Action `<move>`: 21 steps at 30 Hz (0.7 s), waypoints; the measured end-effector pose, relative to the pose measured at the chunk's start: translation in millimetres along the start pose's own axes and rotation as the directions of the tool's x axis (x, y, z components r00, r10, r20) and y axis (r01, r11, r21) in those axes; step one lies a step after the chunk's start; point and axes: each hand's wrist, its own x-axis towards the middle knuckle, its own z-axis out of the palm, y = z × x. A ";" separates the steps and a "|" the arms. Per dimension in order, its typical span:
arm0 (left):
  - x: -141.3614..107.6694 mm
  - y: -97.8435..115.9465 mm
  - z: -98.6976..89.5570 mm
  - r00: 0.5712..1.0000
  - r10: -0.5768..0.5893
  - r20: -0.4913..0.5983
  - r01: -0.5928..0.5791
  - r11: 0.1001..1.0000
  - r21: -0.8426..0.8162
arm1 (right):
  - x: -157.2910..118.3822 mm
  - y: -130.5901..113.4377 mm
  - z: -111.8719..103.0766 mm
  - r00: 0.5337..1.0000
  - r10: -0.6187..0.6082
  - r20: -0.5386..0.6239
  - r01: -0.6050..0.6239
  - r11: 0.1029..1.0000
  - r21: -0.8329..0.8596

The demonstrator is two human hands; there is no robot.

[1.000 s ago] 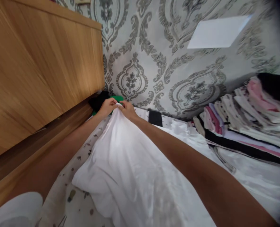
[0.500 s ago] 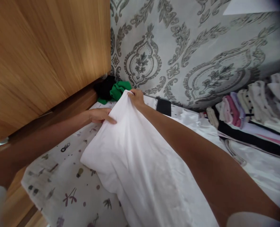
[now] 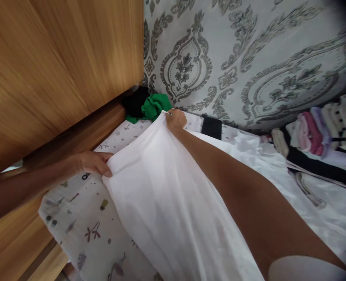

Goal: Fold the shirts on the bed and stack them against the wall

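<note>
A white cloth [image 3: 161, 183] stretches between my two hands and runs down toward the bottom of the view. My left hand [image 3: 95, 163] pinches its left corner, thumb on top. At the cloth's far corner, my right hand [image 3: 175, 119] has its fingers closed on the fabric. Beneath lies a white sheet with small printed plants [image 3: 102, 230]. Just beyond my right hand are a crumpled green cloth [image 3: 157, 106] and a black cloth [image 3: 136, 101].
Wooden panels [image 3: 64, 58] rise at the left. Patterned wallpaper [image 3: 228, 50] stands behind. A flat black item [image 3: 211, 127] lies past my right forearm. Folded clothes [image 3: 310, 132] are stacked at the right, over shiny white fabric [image 3: 249, 156].
My left hand has moved left and toward me, and the cloth's edge is now spread wide between my hands. The view has shifted slightly, while my right hand still holds the far corner.
</note>
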 end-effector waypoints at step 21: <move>-14.1 -15.3 44.1 0.782 -0.060 -0.620 0.086 0.996 0.012 | -350.3 -34.4 -200.3 0.457 -0.727 0.512 0.576 0.681 0.452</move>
